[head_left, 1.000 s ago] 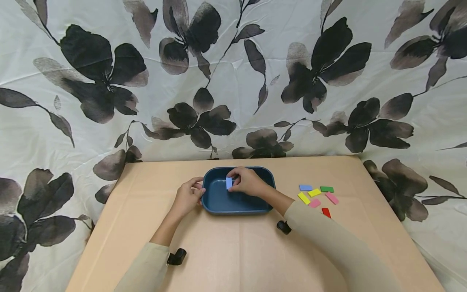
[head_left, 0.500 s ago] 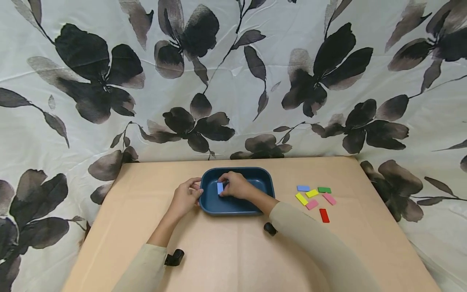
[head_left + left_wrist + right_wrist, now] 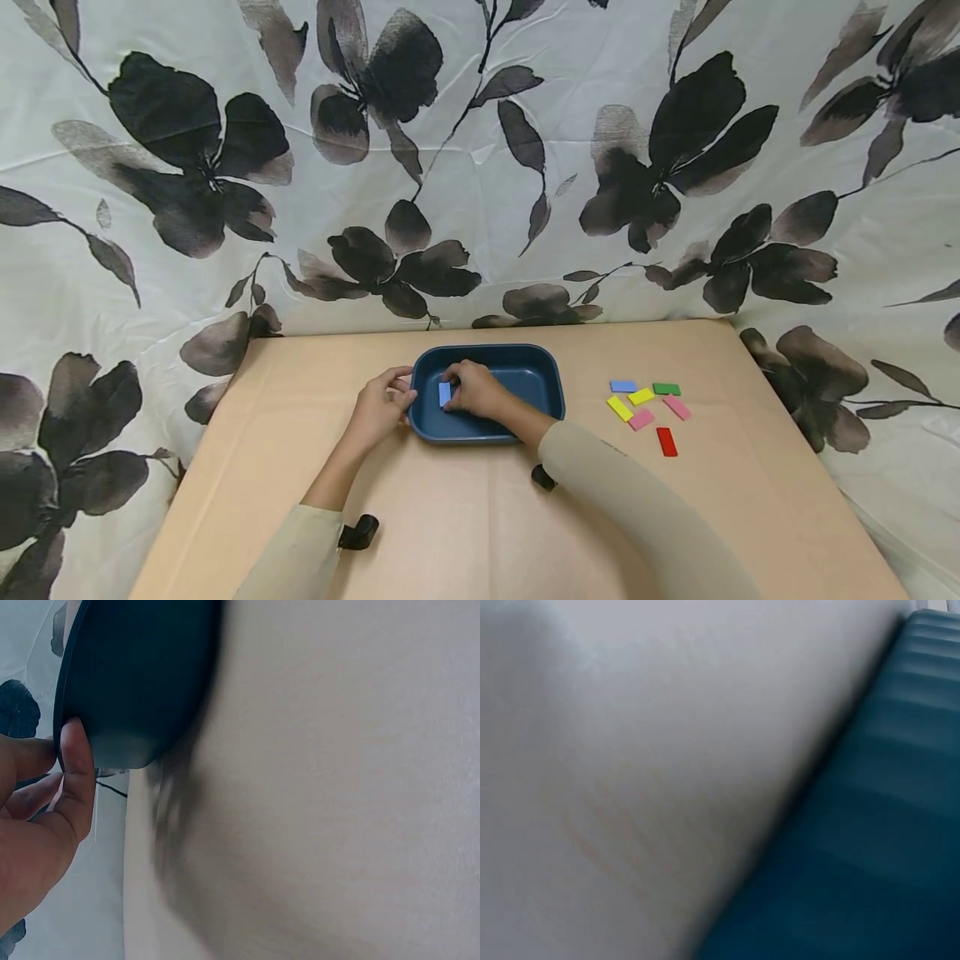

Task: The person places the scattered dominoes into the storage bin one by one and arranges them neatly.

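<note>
Sleeves: nearest us we see two beige sleeves point(image 3: 645, 517) reaching forward over the tan tabletop point(image 3: 465, 533).
Left hand: our left hand point(image 3: 381, 407) grips the left rim of the dark blue tray point(image 3: 540, 379); in the left wrist view the thumb point(image 3: 75, 772) is pressed on the tray's edge point(image 3: 135, 682).
Right hand: our right hand point(image 3: 472, 390) is down inside the tray, its fingers pinching a light blue tile point(image 3: 445, 393) low over the tray's left part; we cannot tell whether the tile touches the floor.
Right wrist view: blurred, it shows only tabletop and the tray's wall point(image 3: 870, 847).
Loose tiles: to the right of the tray, well apart from it, lie blue, green, two yellow, two pink and a red tile point(image 3: 666, 442).
Backdrop: farthest off hangs a white cloth point(image 3: 480, 167) printed with dark flowers.
</note>
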Motion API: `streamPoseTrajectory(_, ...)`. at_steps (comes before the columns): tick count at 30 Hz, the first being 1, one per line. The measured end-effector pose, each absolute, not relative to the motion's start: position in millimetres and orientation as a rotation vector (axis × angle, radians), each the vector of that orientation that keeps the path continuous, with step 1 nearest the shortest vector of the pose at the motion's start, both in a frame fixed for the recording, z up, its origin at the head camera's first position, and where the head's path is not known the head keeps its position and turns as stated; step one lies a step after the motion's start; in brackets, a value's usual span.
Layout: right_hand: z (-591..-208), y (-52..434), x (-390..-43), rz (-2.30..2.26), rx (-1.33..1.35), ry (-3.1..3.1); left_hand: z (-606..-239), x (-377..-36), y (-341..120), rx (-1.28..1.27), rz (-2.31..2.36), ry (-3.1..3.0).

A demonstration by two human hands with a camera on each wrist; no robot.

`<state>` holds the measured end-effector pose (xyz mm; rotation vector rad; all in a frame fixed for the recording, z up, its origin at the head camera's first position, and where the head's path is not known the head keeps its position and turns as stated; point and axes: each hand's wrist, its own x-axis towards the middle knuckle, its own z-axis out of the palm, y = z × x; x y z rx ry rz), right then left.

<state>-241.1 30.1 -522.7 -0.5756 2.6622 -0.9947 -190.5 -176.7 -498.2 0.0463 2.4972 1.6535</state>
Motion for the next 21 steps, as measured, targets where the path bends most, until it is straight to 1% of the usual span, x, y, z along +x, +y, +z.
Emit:
streamPoseTrajectory(10,-527.5,22.8,-224.4,-0.936,-0.528,2.72,-498.0,-181.1,-183.0,0.062,1.619,2.489)
streamPoseTrajectory(21,-527.6,24.2,-216.1,-1.046,-0.499,2.698,-497.7,-176.1,-186.0,0.105,1.623,2.498)
